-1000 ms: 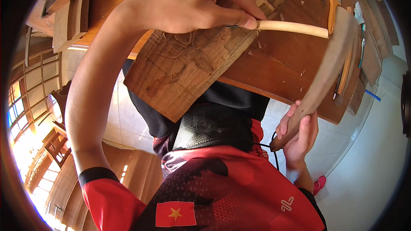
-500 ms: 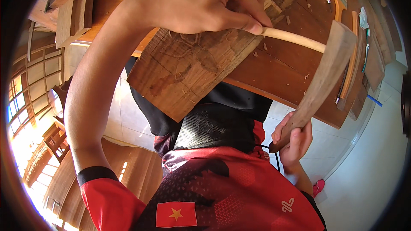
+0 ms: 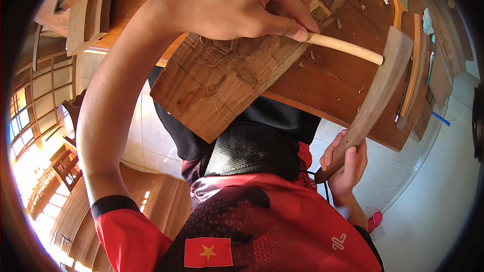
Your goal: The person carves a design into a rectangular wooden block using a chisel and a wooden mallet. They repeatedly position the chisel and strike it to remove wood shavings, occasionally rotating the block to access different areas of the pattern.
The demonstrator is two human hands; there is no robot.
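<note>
The pale wooden handle [image 3: 345, 49] reaches out past the carved board's edge, its free end over the table; whatever tip it has is hidden behind your left hand [image 3: 252, 12]. You pinch it there between thumb and fingers; a firm, steady pinch should stop it twisting. Your right hand [image 3: 348, 163] is wrapped around the narrow end of the wooden club [image 3: 378, 88], whose broad end is just beside the handle's free end; you cannot tell here whether they touch. Short, controlled taps, square along the handle, would likely serve best, with your left fingers clear of the struck end. The carved board [image 3: 217, 85] overhangs the table [image 3: 333, 88] toward your lap, so watch that it does not tip. Beyond, past the loose shavings, the brush [image 3: 399, 15] lies on the table's far right.
</note>
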